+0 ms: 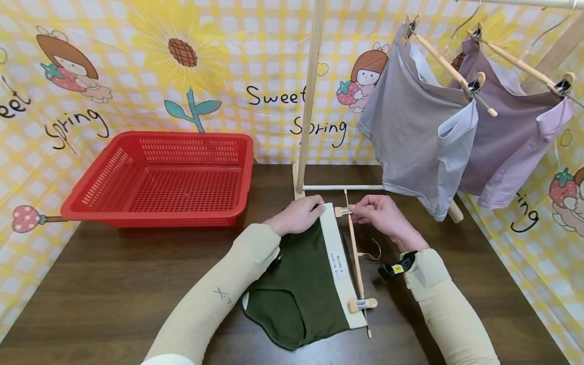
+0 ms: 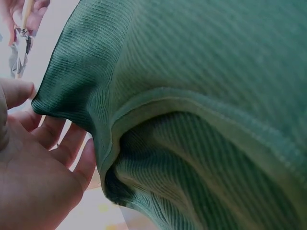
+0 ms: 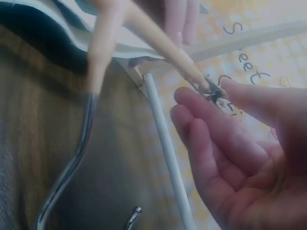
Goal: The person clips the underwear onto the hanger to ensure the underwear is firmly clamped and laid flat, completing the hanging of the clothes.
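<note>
Dark green briefs [image 1: 315, 263] with a white printed waistband [image 1: 332, 253] lie on the table, waistband to the right. At the far end of the waistband, my left hand [image 1: 298, 215] holds the fabric between thumb and fingers; the left wrist view shows the green edge [image 2: 62, 96] in its grasp. A wooden clip hanger [image 1: 354, 248] lies along the waistband, its hook pointing right. Between thumb and fingertips, my right hand [image 1: 380, 215] pinches the hanger's far clip [image 1: 342, 211], close beside the waistband. The near clip [image 1: 362, 304] sits on the waistband's other end.
A red plastic basket [image 1: 182, 215] stands at the back left. On the right, a grey pair of briefs [image 1: 410, 121] and a mauve pair [image 1: 497, 126] hang from clip hangers on a rack with a wooden post [image 1: 311, 96] and a low white bar [image 1: 342, 187].
</note>
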The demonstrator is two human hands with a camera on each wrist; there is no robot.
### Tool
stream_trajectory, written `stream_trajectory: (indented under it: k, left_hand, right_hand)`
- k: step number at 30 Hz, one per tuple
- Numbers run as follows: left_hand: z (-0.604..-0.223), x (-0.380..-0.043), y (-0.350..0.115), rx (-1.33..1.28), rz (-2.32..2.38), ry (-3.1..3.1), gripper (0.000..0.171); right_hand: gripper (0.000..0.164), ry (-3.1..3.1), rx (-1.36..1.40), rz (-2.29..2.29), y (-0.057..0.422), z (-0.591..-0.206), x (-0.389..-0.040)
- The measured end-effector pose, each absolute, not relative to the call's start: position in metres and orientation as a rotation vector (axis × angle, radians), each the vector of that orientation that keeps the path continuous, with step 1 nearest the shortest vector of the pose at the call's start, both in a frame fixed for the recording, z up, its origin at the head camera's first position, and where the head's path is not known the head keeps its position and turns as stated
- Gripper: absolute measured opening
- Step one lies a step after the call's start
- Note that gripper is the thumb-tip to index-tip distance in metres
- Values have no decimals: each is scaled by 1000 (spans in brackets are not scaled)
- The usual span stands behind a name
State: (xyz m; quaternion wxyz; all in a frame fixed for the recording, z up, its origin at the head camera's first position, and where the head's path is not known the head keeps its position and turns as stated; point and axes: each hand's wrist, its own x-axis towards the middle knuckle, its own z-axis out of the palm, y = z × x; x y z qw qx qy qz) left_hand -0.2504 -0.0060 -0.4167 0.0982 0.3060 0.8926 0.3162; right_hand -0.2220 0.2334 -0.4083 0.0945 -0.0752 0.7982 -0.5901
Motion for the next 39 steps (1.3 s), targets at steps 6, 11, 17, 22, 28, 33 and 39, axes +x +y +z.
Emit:
stream_trajectory:
  k: [6,11,17,22,28,33,39]
  left_hand:
    - [-414,-250,-5,948,935,2639,19]
    - [-412,-252,-2,985,939,2672,19]
    - [-411,-252,0,920,1025,2693,15]
    - [-412,-253,-3,836,1032,2681,16]
    - [-414,-254,-17,750,868,2745,31]
    - [-418,-259,-33,652,813,2840,25]
    - [-411,-268,-38,576,850,2930,24]
  right_hand:
    - [28,2398,-260,-1766,224,-408,-221]
    - [28,2393,-259,-1763,218,-410,-222]
    - [27,2344,-224,-1816,213,-413,-223]
    - [26,2337,-218,-1834,210,-413,-220]
    - [33,2382,-173,-1841,212,-417,-223]
    - [37,2430,-111,-1810,218,-417,-228]
    - [43,2452,-81,-1745,216,-417,-237]
